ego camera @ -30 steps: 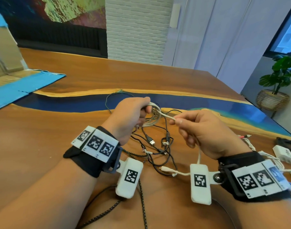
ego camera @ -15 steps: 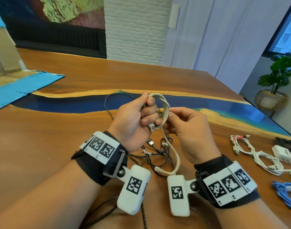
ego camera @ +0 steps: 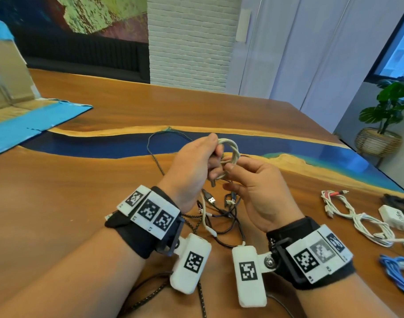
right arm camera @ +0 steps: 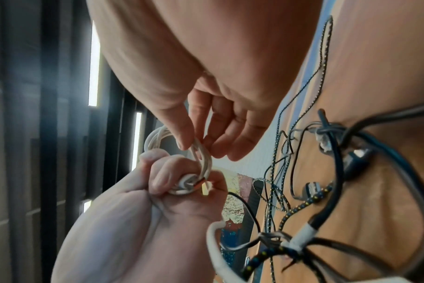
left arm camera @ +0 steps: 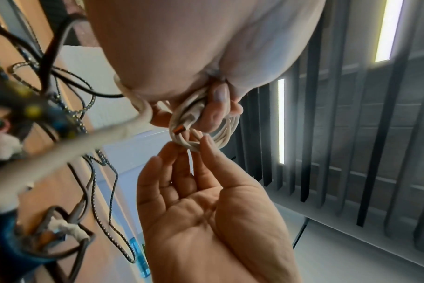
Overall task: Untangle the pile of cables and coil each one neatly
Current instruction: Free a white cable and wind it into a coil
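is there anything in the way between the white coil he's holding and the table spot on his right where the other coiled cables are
Nothing visible blocks that path. The left hand grips the white coil in the air, the right hand pinches its loops, and bare table lies before the coiled white cables. The coil's loose tail hangs into the dark cable pile and may drag.

Both forearms reached in from the bottom of the head view and met at the centre of the frame, each wrist wrapped in a black band. The left hand (ego camera: 192,164) was raised, knuckles toward the camera, its fingers curled tight with the thumb on top. The right hand (ego camera: 258,187) sat just right of it and a little lower, turned so the thumb side faced up. In the left wrist view its palm lay open, and its thumb and first fingertips (left arm camera: 207,141) pinched together.
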Motion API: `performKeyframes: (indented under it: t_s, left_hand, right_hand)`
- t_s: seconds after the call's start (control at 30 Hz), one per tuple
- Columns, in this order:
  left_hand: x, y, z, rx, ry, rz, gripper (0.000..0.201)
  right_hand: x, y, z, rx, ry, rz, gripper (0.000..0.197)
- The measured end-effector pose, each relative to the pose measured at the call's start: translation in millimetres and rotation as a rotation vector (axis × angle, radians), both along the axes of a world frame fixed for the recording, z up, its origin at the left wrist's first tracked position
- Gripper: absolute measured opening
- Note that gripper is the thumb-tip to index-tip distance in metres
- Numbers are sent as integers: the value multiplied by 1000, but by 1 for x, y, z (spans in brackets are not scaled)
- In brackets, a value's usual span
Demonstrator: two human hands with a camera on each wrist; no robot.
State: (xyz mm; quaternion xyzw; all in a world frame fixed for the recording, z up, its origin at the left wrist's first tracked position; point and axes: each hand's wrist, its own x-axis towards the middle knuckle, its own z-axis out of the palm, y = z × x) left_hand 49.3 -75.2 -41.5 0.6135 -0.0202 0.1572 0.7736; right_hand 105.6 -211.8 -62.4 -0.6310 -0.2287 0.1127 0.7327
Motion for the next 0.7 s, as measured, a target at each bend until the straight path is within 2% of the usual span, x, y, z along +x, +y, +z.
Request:
performKeyframes:
  t_s: [0.13, 0.3, 0.37, 0.43, 0.53, 0.6, 0.7]
  left_hand:
    - [-2, 1, 2, 111, 3, -20, 40]
    - [-6, 13, 7, 73, 17, -141, 31]
    - [-7, 21, 9, 37, 31, -186, 31]
    - [-6, 25, 9, 53, 38, -200, 33]
    - [-3, 21, 3, 223, 53, -157, 35]
    - [-1, 18, 1, 298, 72, -115, 36]
    - [0, 21, 1, 270, 76, -95, 35]
  right_hand:
    - [3, -3, 2, 37, 82, 50, 28]
    - [5, -8, 5, 37, 162, 182, 39]
    - [4, -12, 9, 36, 179, 252, 36]
    - [4, -20, 13, 56, 204, 354, 23]
    - [1, -25, 16, 75, 232, 465, 25]
    - [1, -21, 14, 5, 170, 419, 23]
    - [3, -15, 10, -103, 88, 275, 30]
